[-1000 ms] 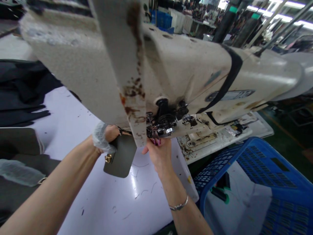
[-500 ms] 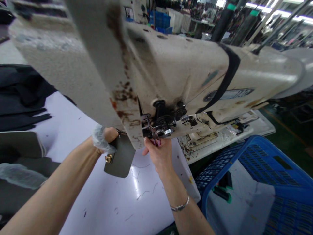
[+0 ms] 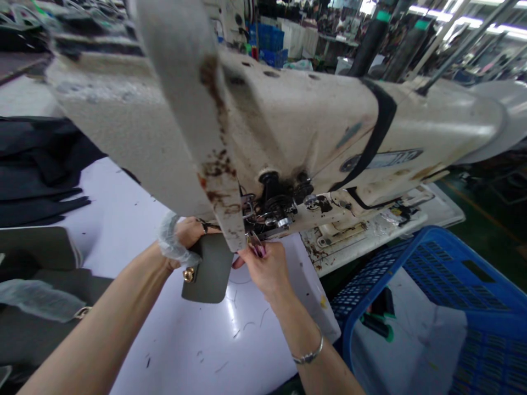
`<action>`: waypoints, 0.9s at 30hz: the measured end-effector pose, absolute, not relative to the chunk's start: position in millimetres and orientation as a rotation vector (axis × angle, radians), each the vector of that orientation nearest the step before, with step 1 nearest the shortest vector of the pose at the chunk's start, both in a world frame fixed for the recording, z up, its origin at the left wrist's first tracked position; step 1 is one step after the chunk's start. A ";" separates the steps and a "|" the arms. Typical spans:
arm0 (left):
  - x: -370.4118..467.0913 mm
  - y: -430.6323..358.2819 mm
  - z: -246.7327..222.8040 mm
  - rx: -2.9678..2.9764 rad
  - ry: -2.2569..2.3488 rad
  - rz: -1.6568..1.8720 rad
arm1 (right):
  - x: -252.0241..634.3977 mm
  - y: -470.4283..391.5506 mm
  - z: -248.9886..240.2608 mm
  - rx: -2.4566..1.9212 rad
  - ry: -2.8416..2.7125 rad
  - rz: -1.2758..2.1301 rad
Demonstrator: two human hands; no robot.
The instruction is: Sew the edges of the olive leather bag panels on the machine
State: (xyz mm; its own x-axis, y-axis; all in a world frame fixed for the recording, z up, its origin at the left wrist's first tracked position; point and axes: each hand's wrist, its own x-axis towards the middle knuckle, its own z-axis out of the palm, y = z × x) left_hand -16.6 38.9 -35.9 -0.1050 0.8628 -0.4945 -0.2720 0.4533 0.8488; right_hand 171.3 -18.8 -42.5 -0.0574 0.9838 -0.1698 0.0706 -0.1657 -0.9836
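Note:
My left hand (image 3: 190,232) is closed on the upper edge of a grey-green flat panel (image 3: 212,269), beside the needle end of the sewing machine (image 3: 296,120). A gold metal fitting (image 3: 189,275) sits on the panel's left side, and clear plastic wrap (image 3: 169,241) lies by my wrist. In my right hand (image 3: 267,267) are small thread snips (image 3: 257,246) with pink handles, their metal tips pointing up under the machine head. The machine's front cover hides the needle and part of my left fingers.
A blue plastic basket (image 3: 348,323) with dark thread spools (image 3: 377,325) stands at the right. Black fabric pieces (image 3: 37,164) lie at the left, above more grey-green panels (image 3: 41,247). Loose thread ends are scattered over the white table (image 3: 173,340).
The panel has shifted slightly right and turned a little in my left hand. My right hand has drawn down slightly from the machine, bringing more of the snips into sight.

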 end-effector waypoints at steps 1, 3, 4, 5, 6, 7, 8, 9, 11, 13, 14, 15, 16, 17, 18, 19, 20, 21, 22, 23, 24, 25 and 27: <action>-16.4 35.6 -38.8 0.590 1.336 1.016 | 169.8 -20.2 -44.1 -1.316 -1.190 1.382; -11.4 26.9 -40.1 0.639 1.290 0.980 | 166.9 -21.8 -47.5 -1.263 -1.102 1.415; -7.2 21.7 -38.8 0.655 1.265 0.983 | 166.0 -22.0 -48.9 -1.252 -1.066 1.416; -2.4 16.1 -36.7 0.652 1.246 0.992 | 165.8 -21.9 -50.1 -1.252 -1.040 1.410; 2.6 10.4 -34.3 0.626 1.236 1.002 | 166.3 -21.6 -50.9 -1.254 -1.022 1.400; 7.4 4.8 -32.0 0.586 1.238 1.008 | 167.5 -21.1 -51.2 -1.255 -1.011 1.392; 11.8 -0.5 -30.3 0.543 1.248 1.012 | 169.2 -20.5 -51.1 -1.254 -1.012 1.390; 15.8 -5.3 -29.2 0.511 1.254 1.019 | 171.3 -19.9 -50.8 -1.250 -1.022 1.391; 22.3 -12.4 -29.5 0.493 1.238 1.056 | 175.6 -18.9 -50.0 -1.233 -1.039 1.385; 27.8 -15.9 -31.9 0.482 1.202 1.098 | 179.0 -18.3 -50.1 -1.202 -1.051 1.386; 30.4 -16.3 -33.1 0.470 1.190 1.127 | 180.3 -18.3 -50.6 -1.189 -1.048 1.386; 33.0 -16.2 -34.0 0.458 1.190 1.162 | 181.2 -18.4 -51.3 -1.179 -1.040 1.389; 35.6 -15.8 -34.2 0.451 1.200 1.202 | 181.9 -18.6 -52.0 -1.174 -1.035 1.393; 38.0 -15.2 -33.8 0.451 1.212 1.243 | 182.5 -18.9 -52.6 -1.172 -1.034 1.399; 40.3 -14.7 -32.8 0.459 1.219 1.282 | 183.1 -19.1 -53.0 -1.174 -1.035 1.402; 42.2 -14.4 -31.2 0.468 1.225 1.316 | 183.7 -19.2 -53.1 -1.181 -1.037 1.401; 43.9 -14.3 -29.5 0.472 1.232 1.340 | 184.2 -19.2 -53.0 -1.189 -1.041 1.398; 45.1 -14.3 -27.9 0.475 1.240 1.356 | 184.7 -18.9 -52.6 -1.197 -1.044 1.394; 45.9 -14.4 -26.6 0.475 1.251 1.365 | 185.0 -18.3 -52.2 -1.204 -1.046 1.390; 46.3 -14.4 -25.8 0.473 1.264 1.371 | 185.2 -17.5 -51.9 -1.210 -1.047 1.387; 46.3 -14.1 -25.7 0.476 1.271 1.371 | 185.1 -16.3 -51.8 -1.210 -1.047 1.385; 46.0 -13.5 -26.2 0.484 1.275 1.374 | 184.7 -15.0 -51.9 -1.205 -1.047 1.385; 44.8 -11.2 -28.6 0.520 1.265 1.381 | 183.5 -12.1 -52.7 -1.195 -1.036 1.387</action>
State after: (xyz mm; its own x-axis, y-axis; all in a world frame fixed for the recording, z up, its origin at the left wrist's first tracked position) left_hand 44.8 -11.2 -28.6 -0.2668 0.8993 -0.3466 -0.4240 0.2134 0.8801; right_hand 183.5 -12.1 -52.7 -0.0213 0.9899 -0.1401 -0.1461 -0.1417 -0.9791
